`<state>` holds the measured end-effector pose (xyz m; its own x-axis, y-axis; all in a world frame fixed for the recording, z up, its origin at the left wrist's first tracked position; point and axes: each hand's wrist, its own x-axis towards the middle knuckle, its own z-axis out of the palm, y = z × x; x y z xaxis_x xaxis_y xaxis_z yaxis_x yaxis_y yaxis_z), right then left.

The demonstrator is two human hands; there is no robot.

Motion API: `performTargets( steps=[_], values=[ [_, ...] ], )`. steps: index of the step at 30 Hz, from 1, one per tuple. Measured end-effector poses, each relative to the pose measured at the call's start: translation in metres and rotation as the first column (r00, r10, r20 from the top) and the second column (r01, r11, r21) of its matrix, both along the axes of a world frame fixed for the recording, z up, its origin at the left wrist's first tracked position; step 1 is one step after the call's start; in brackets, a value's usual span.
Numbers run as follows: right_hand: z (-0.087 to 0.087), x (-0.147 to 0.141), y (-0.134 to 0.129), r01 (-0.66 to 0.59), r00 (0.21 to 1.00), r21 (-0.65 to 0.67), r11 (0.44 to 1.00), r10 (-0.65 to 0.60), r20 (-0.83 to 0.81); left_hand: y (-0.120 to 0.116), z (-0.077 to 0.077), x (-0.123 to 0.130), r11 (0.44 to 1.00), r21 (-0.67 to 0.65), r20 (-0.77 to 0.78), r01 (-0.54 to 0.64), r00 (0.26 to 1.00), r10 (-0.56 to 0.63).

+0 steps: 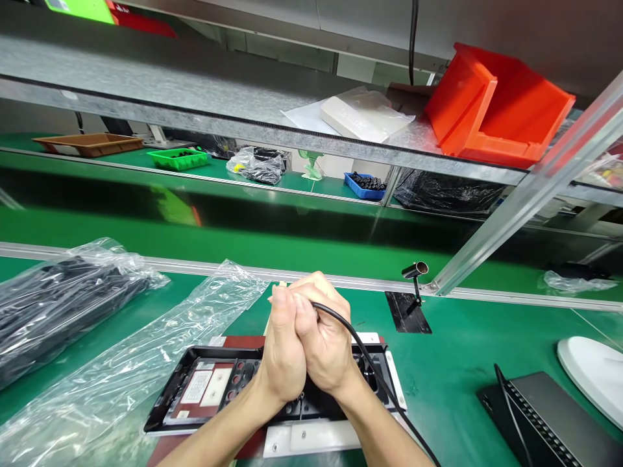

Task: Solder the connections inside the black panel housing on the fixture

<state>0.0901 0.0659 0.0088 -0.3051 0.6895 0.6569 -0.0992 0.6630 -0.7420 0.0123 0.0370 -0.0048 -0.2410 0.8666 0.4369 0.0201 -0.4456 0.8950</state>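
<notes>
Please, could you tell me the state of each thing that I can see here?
Left hand: closed, pressed against the right.
Right hand: closed around the cable.
Black cable: bent, partly hidden in the hands.
Black housing: lying flat, inside exposed.
Clear plastic sheet: spread out, wrinkled.
Plastic bag at far left: filled with black parts.
Orange-red bin: open.
Blue tray: filled with black parts.

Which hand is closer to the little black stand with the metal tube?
Your right hand, with the black stand off to its right. Your left hand is on its other side, farther from the stand.
</notes>
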Motion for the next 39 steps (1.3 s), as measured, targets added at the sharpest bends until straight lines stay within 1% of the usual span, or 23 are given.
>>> performTargets(
  steps=[7, 13, 19, 24, 27, 33, 39],
  values=[
    [0.0002, -0.0006, 0.0000, -0.005, 1.000, 0.000, 1.000, 0.005, -0.016, -0.0009, 0.0016, -0.0001, 1.000, 0.013, -0.010, 0.004, 1.000, -0.004],
    [0.0012, -0.0002, -0.0007, -0.009, 1.000, -0.011, 1.000, 0.009, -0.016, -0.0008, 0.0025, 0.0008, 1.000, -0.007, -0.005, 0.004, 1.000, -0.005],
    [0.0017, -0.0008, -0.0008, -0.014, 1.000, 0.005, 1.000, 0.014, -0.027, 0.0007, 0.0066, 0.0013, 1.000, 0.020, -0.021, 0.003, 1.000, -0.002],
    [0.0015, -0.0008, -0.0009, -0.023, 0.999, -0.002, 1.000, 0.023, -0.036, 0.0007, 0.0088, 0.0022, 1.000, 0.015, -0.017, 0.005, 1.000, -0.005],
    [0.0021, -0.0002, -0.0008, -0.027, 0.999, -0.005, 1.000, 0.026, -0.028, 0.0002, 0.0072, 0.0023, 1.000, 0.019, -0.019, 0.006, 1.000, -0.005],
    [0.0026, 0.0001, -0.0008, -0.016, 1.000, 0.005, 1.000, 0.016, -0.019, -0.0002, 0.0004, 0.0007, 1.000, -0.021, -0.004, -0.016, 1.000, 0.016],
    [0.0026, -0.0004, -0.0010, -0.021, 0.999, 0.014, 1.000, 0.022, -0.032, -0.0001, 0.0041, 0.0011, 1.000, 0.008, -0.011, 0.004, 1.000, -0.004]
  ],
)
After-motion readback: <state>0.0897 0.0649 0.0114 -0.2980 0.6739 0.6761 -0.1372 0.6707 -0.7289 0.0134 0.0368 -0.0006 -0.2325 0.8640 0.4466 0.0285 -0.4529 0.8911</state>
